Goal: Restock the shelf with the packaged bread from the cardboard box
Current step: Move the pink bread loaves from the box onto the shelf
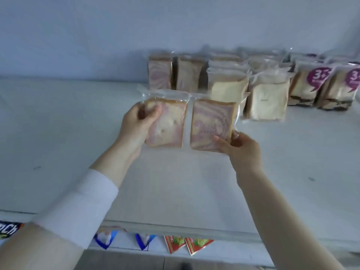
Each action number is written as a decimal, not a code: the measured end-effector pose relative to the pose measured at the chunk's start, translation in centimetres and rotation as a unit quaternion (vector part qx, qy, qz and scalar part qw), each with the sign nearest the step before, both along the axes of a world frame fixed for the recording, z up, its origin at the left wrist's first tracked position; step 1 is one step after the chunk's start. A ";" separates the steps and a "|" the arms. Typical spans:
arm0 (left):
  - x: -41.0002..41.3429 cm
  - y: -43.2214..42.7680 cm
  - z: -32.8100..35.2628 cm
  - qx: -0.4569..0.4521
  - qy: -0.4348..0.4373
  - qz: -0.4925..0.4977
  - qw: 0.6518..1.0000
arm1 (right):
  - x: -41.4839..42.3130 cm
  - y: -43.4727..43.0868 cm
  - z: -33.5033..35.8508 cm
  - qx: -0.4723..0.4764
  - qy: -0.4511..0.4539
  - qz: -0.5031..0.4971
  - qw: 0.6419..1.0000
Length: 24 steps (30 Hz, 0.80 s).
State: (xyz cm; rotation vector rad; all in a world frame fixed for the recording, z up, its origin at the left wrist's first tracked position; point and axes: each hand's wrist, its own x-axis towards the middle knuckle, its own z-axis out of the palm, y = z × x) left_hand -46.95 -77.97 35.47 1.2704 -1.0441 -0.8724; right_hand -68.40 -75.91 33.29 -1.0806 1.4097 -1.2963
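Gripping left swirl pack in left hand, pinching right swirl pack at its corner in right hand, over the shelf; likely needing squaring against the matching back row.

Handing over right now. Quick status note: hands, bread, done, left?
Left hand: grips the left swirl pack at its upper left corner.
Right hand: pinches the right swirl pack at its lower right corner.
Both packs are upright and side by side over the white shelf. I cannot tell whether they touch it.
Done: at the back right stand two swirl packs, white bread packs and purple-label packs.
Left: set these two down in front of the back swirl packs, then fetch more. The cardboard box is not in view.
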 end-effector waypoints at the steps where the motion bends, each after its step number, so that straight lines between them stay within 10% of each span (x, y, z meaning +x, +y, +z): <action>1: 0.9 -1.7 -0.2 -0.001 -0.001 0.014 1.000 | 1.4 -2.1 -0.1 -0.003 0.014 -0.005 1.000; 24: 4.9 -22.6 -4.5 -0.076 -0.049 0.128 0.988 | 13.9 -21.0 -3.5 0.073 0.211 -0.307 0.925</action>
